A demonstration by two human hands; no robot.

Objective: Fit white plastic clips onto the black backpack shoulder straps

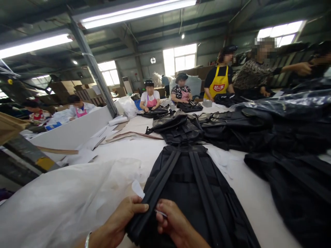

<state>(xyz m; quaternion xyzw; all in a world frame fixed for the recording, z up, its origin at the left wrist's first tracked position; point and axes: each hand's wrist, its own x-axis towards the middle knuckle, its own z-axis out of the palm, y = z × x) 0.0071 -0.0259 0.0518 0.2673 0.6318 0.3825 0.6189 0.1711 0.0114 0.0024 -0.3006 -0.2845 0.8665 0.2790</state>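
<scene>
A black backpack (178, 193) lies on the white table in front of me, its two shoulder straps facing up. My left hand (124, 215) pinches the left shoulder strap (162, 174) at its lower end, thumb on top. A white slip (138, 188) sticks up just beyond those fingers; whether they hold it I cannot tell. Close beside, my right hand (173, 218) is closed around a small, thin, shiny object (161, 213), mostly hidden by the fingers. Its tip points toward the strap, and its kind cannot be made out.
Clear plastic sheeting (77, 199) spreads at the left. More black bags (232, 127) are piled beyond and to the right, one (292, 186) close by. Several co-workers (150, 98) stand around the table's far side. A metal post (94, 65) rises at the left by a white partition (74, 127).
</scene>
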